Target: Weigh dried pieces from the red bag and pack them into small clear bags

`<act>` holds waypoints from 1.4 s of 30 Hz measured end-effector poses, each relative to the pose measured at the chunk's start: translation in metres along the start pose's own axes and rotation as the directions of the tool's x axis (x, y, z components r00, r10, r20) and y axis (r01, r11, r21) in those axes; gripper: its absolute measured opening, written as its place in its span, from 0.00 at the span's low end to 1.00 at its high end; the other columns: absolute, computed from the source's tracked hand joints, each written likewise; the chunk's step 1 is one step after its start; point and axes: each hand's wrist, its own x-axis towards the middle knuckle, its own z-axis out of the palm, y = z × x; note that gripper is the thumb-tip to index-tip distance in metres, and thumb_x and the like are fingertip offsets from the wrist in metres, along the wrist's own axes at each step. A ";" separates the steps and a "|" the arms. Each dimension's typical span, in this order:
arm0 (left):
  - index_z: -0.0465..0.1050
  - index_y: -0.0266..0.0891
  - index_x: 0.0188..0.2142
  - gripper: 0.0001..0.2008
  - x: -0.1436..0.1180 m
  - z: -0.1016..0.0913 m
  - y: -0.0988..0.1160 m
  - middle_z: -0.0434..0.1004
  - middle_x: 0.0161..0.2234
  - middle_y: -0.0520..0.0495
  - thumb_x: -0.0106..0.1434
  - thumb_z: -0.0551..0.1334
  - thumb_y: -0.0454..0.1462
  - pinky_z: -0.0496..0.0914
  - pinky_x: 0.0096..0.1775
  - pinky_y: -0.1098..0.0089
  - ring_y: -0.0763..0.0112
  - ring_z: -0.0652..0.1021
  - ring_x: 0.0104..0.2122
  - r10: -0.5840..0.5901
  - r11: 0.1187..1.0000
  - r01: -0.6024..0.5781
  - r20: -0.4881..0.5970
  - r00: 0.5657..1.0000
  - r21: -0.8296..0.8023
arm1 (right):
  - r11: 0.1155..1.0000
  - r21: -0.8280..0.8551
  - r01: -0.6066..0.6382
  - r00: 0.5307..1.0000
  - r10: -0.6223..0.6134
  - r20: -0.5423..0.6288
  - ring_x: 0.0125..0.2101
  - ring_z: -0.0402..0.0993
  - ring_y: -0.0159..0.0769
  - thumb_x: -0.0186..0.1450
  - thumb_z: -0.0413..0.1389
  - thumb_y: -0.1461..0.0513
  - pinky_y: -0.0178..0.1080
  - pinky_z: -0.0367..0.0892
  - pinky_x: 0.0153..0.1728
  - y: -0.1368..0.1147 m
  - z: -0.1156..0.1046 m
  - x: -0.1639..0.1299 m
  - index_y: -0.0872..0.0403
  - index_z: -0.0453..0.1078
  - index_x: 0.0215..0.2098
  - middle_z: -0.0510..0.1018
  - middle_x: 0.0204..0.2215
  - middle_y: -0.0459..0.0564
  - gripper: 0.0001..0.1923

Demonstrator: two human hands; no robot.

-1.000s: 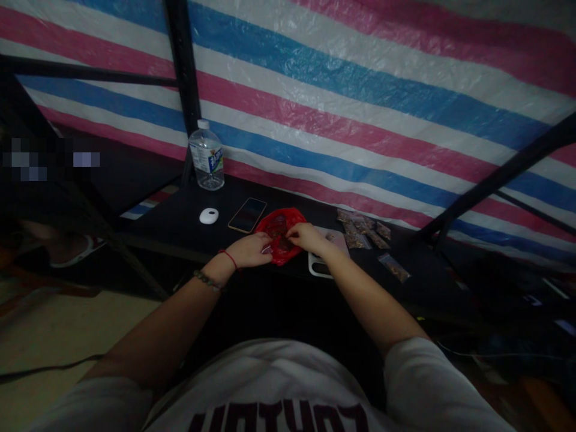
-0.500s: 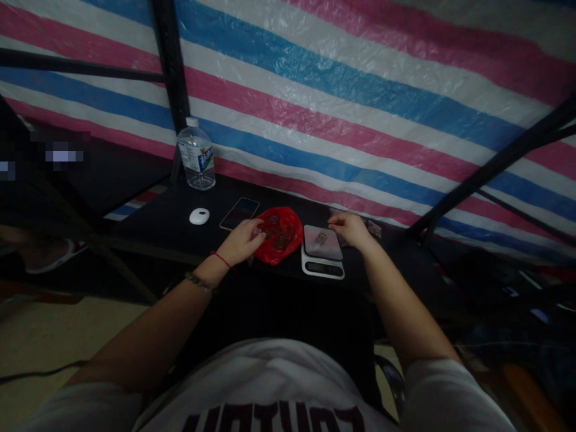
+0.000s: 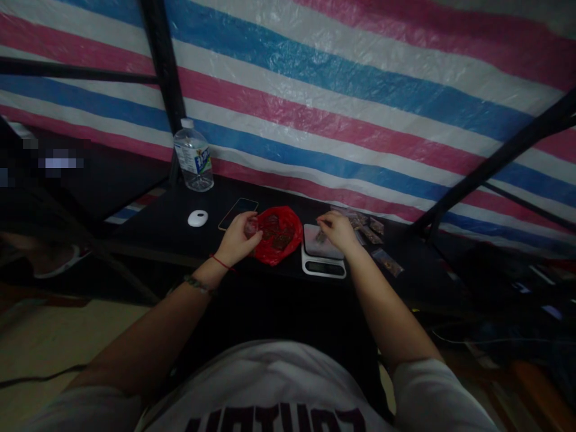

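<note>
At the left rim of an open red plastic bag, my left hand curls around a small pinkish, see-through plastic piece. Several brown-filled packets lie inside the bag. My right hand reaches over a white kitchen scale, its thumb and fingertips pinched together above the plate. Whatever the pinch holds is too small to make out. Under those fingers, a small clear packet rests on the scale's plate, partly hidden by the hand.
Several filled packets lie right of the scale, with another packet nearer the edge. Behind the left hand are a phone, a white rounded device and a clear bottle. A striped sheet and dark metal bars border the black table.
My right hand has moved left from beside the scale to over its plate, uncovering packets at the right. My left hand has drawn back slightly left, and the pinkish plastic piece now shows in it.
</note>
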 end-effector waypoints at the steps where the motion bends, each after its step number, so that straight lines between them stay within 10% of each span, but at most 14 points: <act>1: 0.61 0.38 0.53 0.24 0.000 0.000 0.000 0.70 0.48 0.42 0.58 0.59 0.40 0.71 0.48 0.59 0.62 0.75 0.45 0.004 1.000 -0.004 0.001 1.000 0.000 | 0.999 0.022 0.030 0.999 -0.031 0.034 0.40 0.73 0.36 0.63 0.53 0.65 0.37 0.64 0.45 -0.011 0.003 0.004 0.56 0.77 0.38 0.79 0.37 0.53 0.10; 11: 0.59 0.34 0.54 0.29 -0.007 0.015 0.004 0.65 0.53 0.38 0.53 0.61 0.36 0.63 0.57 0.57 0.58 0.67 0.55 0.073 0.995 -0.075 0.031 0.997 0.065 | 0.977 -0.104 0.188 0.834 -0.103 0.543 0.40 0.75 0.39 0.60 0.54 0.68 0.35 0.65 0.42 -0.066 0.061 0.035 0.55 0.77 0.42 0.80 0.40 0.54 0.14; 42: 0.62 0.33 0.54 0.28 -0.011 0.024 -0.001 0.67 0.51 0.37 0.52 0.61 0.35 0.65 0.56 0.57 0.57 0.70 0.52 0.017 0.999 -0.019 0.029 0.999 0.043 | 0.991 -0.098 0.094 0.825 -0.022 0.565 0.37 0.75 0.35 0.60 0.55 0.65 0.31 0.65 0.39 -0.070 0.070 0.046 0.55 0.77 0.42 0.81 0.38 0.52 0.13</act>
